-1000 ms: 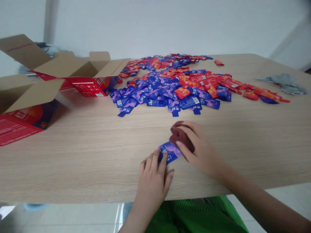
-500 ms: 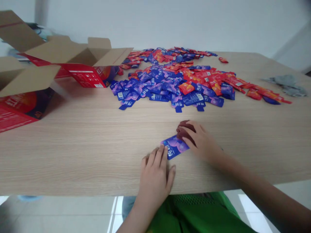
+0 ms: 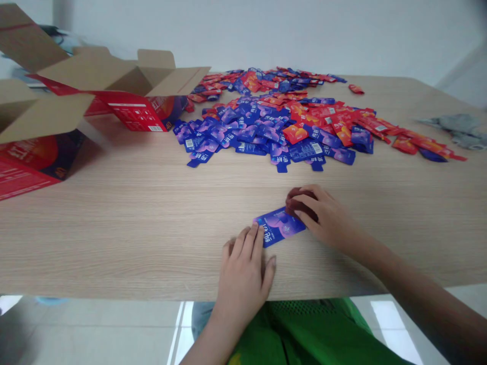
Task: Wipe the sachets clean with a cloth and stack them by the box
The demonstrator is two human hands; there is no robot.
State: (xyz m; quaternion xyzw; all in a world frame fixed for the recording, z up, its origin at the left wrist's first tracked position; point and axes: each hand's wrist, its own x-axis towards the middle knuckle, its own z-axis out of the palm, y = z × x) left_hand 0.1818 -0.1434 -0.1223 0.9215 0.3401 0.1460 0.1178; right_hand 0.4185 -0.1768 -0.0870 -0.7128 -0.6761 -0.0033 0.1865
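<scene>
Pale wall (image 3: 304, 38) seen at back; lt wood-grain table (image 3: 133, 228) set in frt; pale tiled flr (image 3: 114, 334) shown below, brt light patch (image 3: 401, 344) cast btm R.

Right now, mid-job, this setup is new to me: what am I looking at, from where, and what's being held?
No machine here: a person works bare-handed, seen by one head-worn camera looking forward and down. On the wood-grain table, the left hand rests its fingertips on one end of a flat blue-purple sachet. The right hand has its grip on a bunched maroon cloth, at the sachet's other end. Beyond lie heaps of blue and red sachets; two red cardboard boxes stand open at the left. Toward the right edge is a crumpled grey item, possibly gloves; I can't tell.
</scene>
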